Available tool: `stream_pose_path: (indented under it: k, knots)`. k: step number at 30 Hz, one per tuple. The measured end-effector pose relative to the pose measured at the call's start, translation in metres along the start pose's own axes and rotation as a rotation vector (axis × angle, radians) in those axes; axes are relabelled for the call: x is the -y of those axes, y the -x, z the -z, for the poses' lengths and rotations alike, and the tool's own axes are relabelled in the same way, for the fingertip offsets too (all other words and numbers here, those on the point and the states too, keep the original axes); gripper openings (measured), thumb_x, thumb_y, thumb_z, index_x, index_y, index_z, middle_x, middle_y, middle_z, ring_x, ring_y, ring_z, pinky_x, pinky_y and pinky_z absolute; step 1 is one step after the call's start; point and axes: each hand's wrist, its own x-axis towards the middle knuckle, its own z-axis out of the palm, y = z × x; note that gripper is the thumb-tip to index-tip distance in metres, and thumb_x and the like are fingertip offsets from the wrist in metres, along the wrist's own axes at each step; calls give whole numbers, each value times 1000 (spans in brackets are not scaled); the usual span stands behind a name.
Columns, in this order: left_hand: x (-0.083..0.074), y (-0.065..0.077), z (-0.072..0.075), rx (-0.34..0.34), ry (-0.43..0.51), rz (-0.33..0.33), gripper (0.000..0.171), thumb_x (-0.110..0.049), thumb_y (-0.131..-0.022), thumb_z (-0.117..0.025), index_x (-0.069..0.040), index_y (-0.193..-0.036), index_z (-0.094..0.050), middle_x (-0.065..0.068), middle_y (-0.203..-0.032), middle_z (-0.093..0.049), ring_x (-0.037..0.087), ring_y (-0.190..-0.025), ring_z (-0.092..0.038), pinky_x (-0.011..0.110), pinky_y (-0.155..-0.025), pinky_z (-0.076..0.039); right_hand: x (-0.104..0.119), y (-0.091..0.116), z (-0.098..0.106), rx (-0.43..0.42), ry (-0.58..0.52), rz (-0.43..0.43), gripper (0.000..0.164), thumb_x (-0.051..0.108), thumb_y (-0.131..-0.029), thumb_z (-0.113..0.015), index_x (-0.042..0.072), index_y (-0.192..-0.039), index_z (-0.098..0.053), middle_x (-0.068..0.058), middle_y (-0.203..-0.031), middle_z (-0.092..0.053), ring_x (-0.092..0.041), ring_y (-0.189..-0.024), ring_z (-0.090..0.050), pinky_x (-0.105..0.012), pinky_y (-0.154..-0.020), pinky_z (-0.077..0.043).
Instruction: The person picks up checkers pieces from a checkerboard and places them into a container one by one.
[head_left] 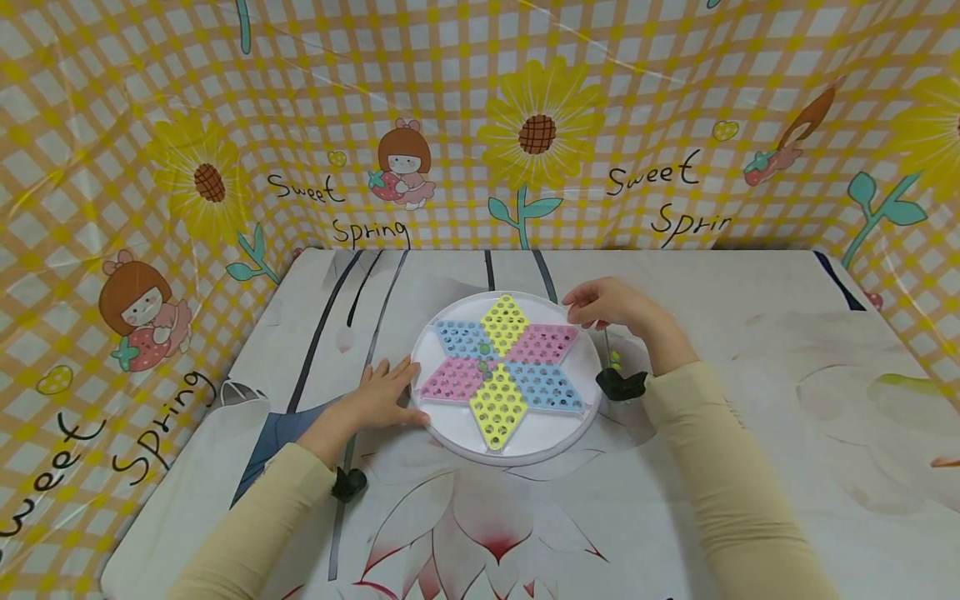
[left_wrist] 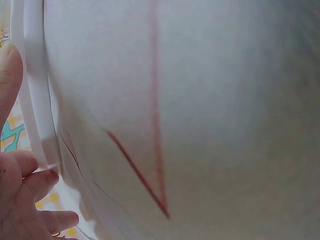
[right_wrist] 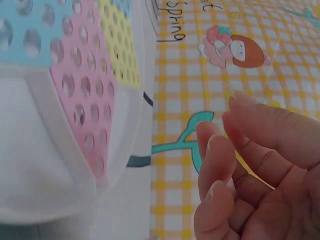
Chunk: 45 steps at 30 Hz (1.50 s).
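A round white Chinese checkers board point(head_left: 442, 427) lies on the table, its star of yellow, pink and blue points full of small holes. Several greenish marbles point(head_left: 485, 367) sit left of the star's centre. With fingers spread, my left hand point(head_left: 378, 396) touches the board's left rim; the left wrist view shows the thumb point(left_wrist: 9, 75) and fingertips along that white edge. By the upper right rim is my right hand point(head_left: 611, 304), its fingers loosely bent. In the right wrist view, nothing shows between the thumb and fingers of that hand point(right_wrist: 260, 170), beside the pink point point(right_wrist: 85, 100).
The table is covered by a white cloth point(head_left: 750, 400) with flower and dark stripe prints. A yellow checked curtain point(head_left: 450, 50) with sunflowers and cartoon figures rises along the table's back and sides. A black wrist device point(head_left: 622, 385) hangs by the right sleeve, another point(head_left: 349, 483) by the left.
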Motion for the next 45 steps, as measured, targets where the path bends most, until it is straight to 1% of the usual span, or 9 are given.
stream_pose_path:
  k: [6, 13, 17, 22, 30, 35, 39, 42, 45]
  knots:
    - [-1, 0, 1, 2, 2, 3, 94, -53, -77, -65, -4, -145, -22, 17, -152, -13, 50, -134, -5, 61, -107, 0, 8, -12, -15, 38, 0, 38, 38, 14, -86, -60, -3, -120, -54, -8, -94, -62, -19, -84, -54, -28, -70, -47]
    - [0, 0, 0, 0, -10, 7, 93, -52, -77, -65, -4, -145, -22, 16, -152, -14, 49, -135, -5, 61, -107, -1, 17, -25, -34, 73, -24, 65, 38, 12, -86, -60, -4, -119, -54, -11, -102, -59, -18, -80, -51, -37, -78, -47]
    - [-1, 0, 0, -3, -13, 5, 93, -52, -77, -65, -5, -145, -23, 16, -152, -14, 49, -135, -5, 61, -107, -2, 22, -31, -46, 81, -27, 76, 36, 11, -85, -61, -5, -117, -55, -8, -95, -60, -15, -74, -49, -35, -74, -46]
    - [-1, 1, 1, -3, -10, 7, 92, -52, -77, -65, -5, -145, -23, 16, -152, -14, 48, -135, -5, 61, -107, -1, 28, -39, -61, 91, -35, 81, 34, 11, -85, -62, -4, -115, -57, -4, -86, -59, -13, -72, -49, -32, -72, -46]
    - [-1, 0, 0, 0, -11, 9, 93, -52, -77, -65, -5, -145, -22, 16, -152, -13, 48, -135, -5, 61, -107, -1, 27, -53, -84, 95, -42, 100, 31, 6, -83, -62, -5, -112, -59, -3, -78, -58, -12, -64, -50, -24, -62, -45]
    - [0, 0, 0, -5, -6, 5, 94, -53, -77, -65, -5, -145, -22, 16, -152, -13, 48, -135, -4, 61, -107, -2, 27, -57, -95, 104, -81, 47, 31, 4, -82, -62, -2, -113, -60, -5, -82, -58, -11, -59, -47, -22, -57, -42]
    - [0, 0, 0, -5, -4, 5, 94, -53, -77, -65, -6, -145, -22, 15, -152, -13, 48, -135, -4, 61, -107, -1, 28, -60, -102, 97, -71, -2, 30, 6, -82, -64, 3, -112, -62, -4, -88, -58, -10, -61, -45, -20, -55, -40]
    - [0, 0, 0, -2, 1, 9, 94, -53, -77, -65, -6, -145, -22, 15, -152, -13, 48, -135, -4, 61, -107, -1, 29, -62, -105, 93, -73, -25, 29, 5, -81, -65, 3, -110, -63, -3, -84, -56, -10, -61, -45, -19, -54, -39]
    - [0, 1, 0, -1, 1, 12, 94, -53, -77, -65, -6, -145, -22, 15, -152, -13, 48, -135, -4, 61, -107, -1, 30, -63, -108, 94, -74, -24, 28, 2, -81, -63, 3, -110, -63, -3, -77, -51, -10, -55, -42, -19, -51, -37]
